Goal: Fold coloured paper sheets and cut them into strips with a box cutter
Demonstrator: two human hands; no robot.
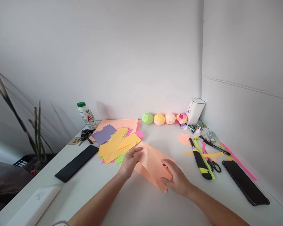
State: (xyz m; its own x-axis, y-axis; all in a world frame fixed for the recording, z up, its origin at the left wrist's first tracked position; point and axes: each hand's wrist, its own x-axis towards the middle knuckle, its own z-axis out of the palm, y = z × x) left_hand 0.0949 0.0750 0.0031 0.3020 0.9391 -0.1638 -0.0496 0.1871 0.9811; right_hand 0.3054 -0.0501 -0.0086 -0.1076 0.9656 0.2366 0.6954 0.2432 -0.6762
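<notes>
A sheet of peach paper [153, 161], bent along its length, is in front of me above the white table. My left hand [130, 161] pinches its left edge between thumb and fingers. At the sheet's right end is my right hand [178, 179], its fingers curved with a gap between thumb and forefinger; the thumb lies near the lower right corner. Just left of the sheet, yellow paper pieces [119, 144] overlap green and pink ones. A purple sheet [104, 134] and a larger peach sheet [120, 123] lie behind them.
Several paper balls, including a green one [147, 118], line the wall. At right are a cutter knife [201, 164], scissors [215, 166], a glue bottle [197, 133] and a phone [245, 182]. At left are a white bottle [87, 116], keys [86, 134] and a black case [77, 163].
</notes>
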